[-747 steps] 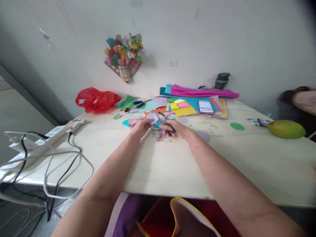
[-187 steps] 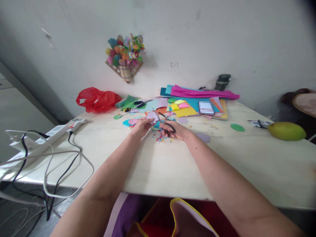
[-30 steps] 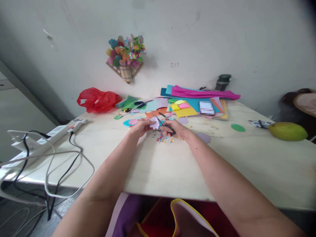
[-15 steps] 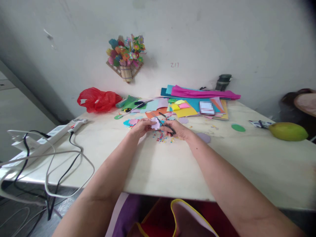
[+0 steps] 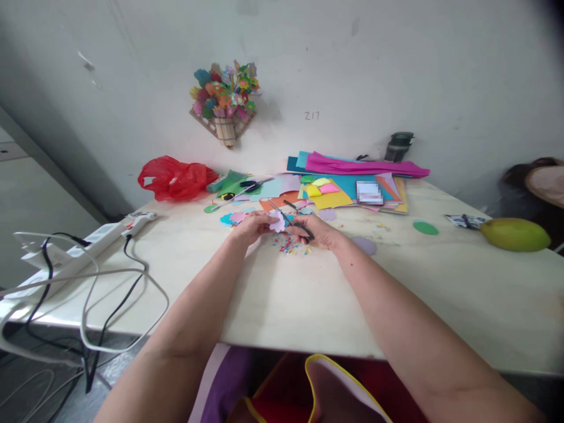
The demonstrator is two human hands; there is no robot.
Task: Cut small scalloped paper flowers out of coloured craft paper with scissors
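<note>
Between the fingers of my left hand (image 5: pixel 254 227) is a pale lilac paper flower (image 5: pixel 277 221) with a scalloped edge. My right hand (image 5: pixel 315 230) grips a pair of dark-handled scissors (image 5: pixel 304 231), whose blades point up and left beside the flower's right edge. Whether the blades touch the paper I cannot tell. Small coloured paper scraps (image 5: pixel 291 245) lie on the table under both hands. Blue and pink scalloped paper pieces (image 5: pixel 238 217) rest just beyond my left hand.
Coloured paper sheets (image 5: pixel 337 200), a phone (image 5: pixel 369 192) and a second pair of scissors (image 5: pixel 251 185) lie towards the wall. A red plastic bag (image 5: pixel 176 179) sits back left. Power strips with cables (image 5: pixel 83 252) occupy the left edge. A yellow-green fruit (image 5: pixel 514 234) lies at right.
The lilac flower has shifted or turned very slightly in my left hand. Both arms and the scissors stay nearly in the same place.
</note>
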